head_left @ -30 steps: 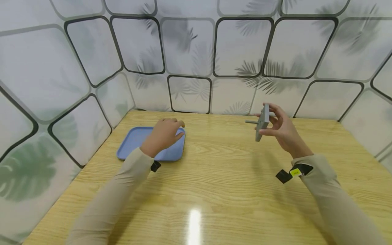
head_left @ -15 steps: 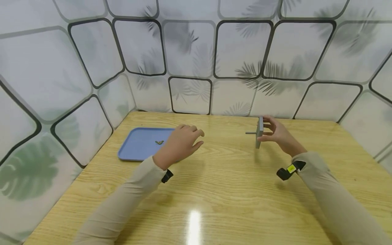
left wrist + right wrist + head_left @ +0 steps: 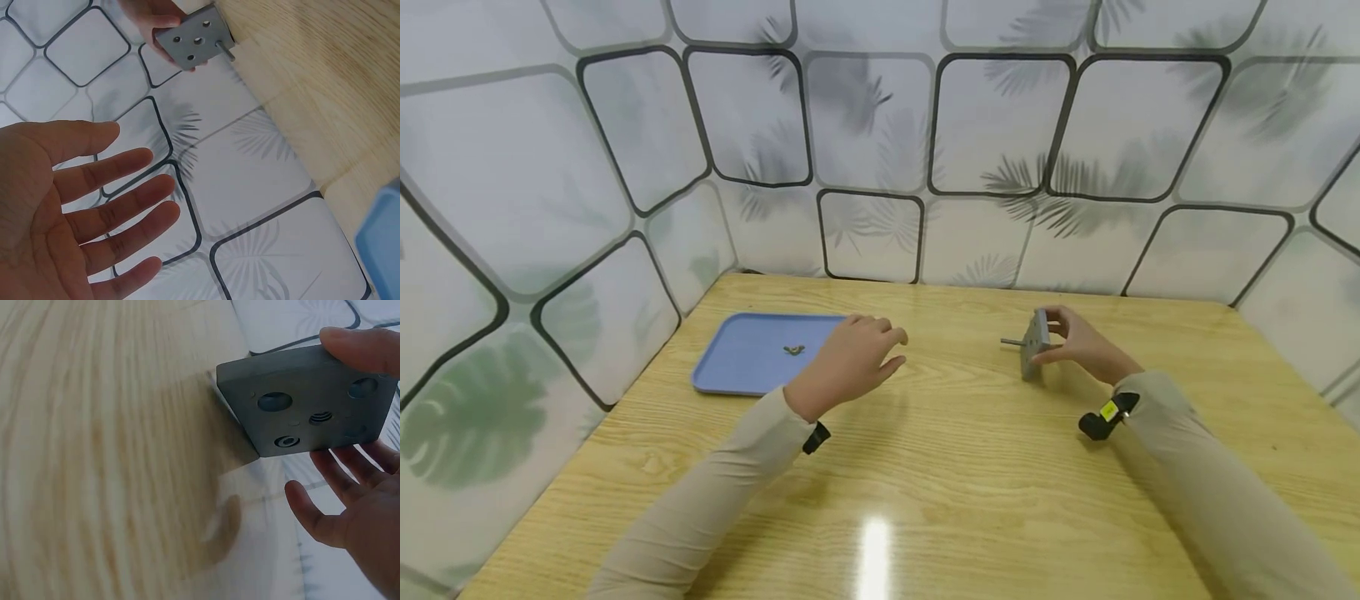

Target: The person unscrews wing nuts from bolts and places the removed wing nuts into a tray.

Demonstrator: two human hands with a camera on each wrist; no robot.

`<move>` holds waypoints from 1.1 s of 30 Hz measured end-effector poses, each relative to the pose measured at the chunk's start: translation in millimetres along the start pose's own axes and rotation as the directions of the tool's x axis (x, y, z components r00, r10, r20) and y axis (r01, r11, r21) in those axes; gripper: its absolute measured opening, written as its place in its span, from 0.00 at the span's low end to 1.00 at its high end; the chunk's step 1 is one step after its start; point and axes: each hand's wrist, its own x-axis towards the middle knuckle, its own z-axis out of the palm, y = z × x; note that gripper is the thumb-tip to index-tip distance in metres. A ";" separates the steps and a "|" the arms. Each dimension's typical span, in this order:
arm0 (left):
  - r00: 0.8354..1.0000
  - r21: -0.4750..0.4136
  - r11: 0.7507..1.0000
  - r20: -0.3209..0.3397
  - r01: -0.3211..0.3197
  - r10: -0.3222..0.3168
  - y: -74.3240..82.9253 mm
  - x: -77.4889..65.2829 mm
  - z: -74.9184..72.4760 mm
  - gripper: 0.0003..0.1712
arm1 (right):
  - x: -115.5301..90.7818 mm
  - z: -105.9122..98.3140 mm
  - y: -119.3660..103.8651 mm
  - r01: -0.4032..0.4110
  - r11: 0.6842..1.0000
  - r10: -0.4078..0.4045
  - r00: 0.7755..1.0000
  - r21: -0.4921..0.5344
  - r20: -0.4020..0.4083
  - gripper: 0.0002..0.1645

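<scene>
On the right side of the table, my right hand (image 3: pixel 1084 343) grips a grey metal block (image 3: pixel 1036 343) by its edges, thumb on one side and fingers on the other. The block stands on edge, low at the tabletop, and a thin rod sticks out of its left face. Several round holes, one threaded, show in the block (image 3: pixel 306 403) in the right wrist view. My left hand (image 3: pixel 850 362) hovers palm-down over the right part of a blue tray (image 3: pixel 730 367), fingers relaxed and holding nothing. A small brass-coloured wing nut (image 3: pixel 793 350) lies in the tray.
The wood-grain table (image 3: pixel 925 467) meets a patterned wall covering (image 3: pixel 880 150) at the back and left. Black wrist cameras, such as the one on the right wrist (image 3: pixel 1099 425), hang below both sleeves.
My right hand has lowered the metal block to the tabletop. My left hand has moved right across the tray, and the wing nut has come into sight.
</scene>
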 end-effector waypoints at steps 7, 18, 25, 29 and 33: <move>1.000 -0.019 1.000 -0.015 -0.001 0.001 -0.6 -0.8 0.7 0.12 | -4.2 -9.7 5.6 -0.011 1.000 0.012 1.000 -0.016 0.023 0.56; 1.000 -0.008 1.000 0.021 0.018 -0.018 -1.3 -3.4 -0.6 0.13 | -6.3 -28.5 30.3 -0.097 0.952 0.115 0.992 -0.289 0.046 0.53; 0.996 -0.042 0.998 0.080 0.047 -0.043 -1.5 -2.9 2.4 0.14 | -4.0 -29.3 34.0 -0.118 0.916 0.151 0.987 -0.383 0.057 0.56; 0.991 -0.105 0.990 0.103 0.092 -0.081 -6.0 1.6 12.0 0.15 | -3.7 -31.5 34.8 -0.091 0.910 0.133 0.988 -0.405 0.076 0.54; 0.983 -0.169 0.972 0.112 0.165 -0.148 -14.5 8.5 24.6 0.19 | -4.6 -32.4 26.9 -0.084 0.882 0.146 0.984 -0.464 0.099 0.59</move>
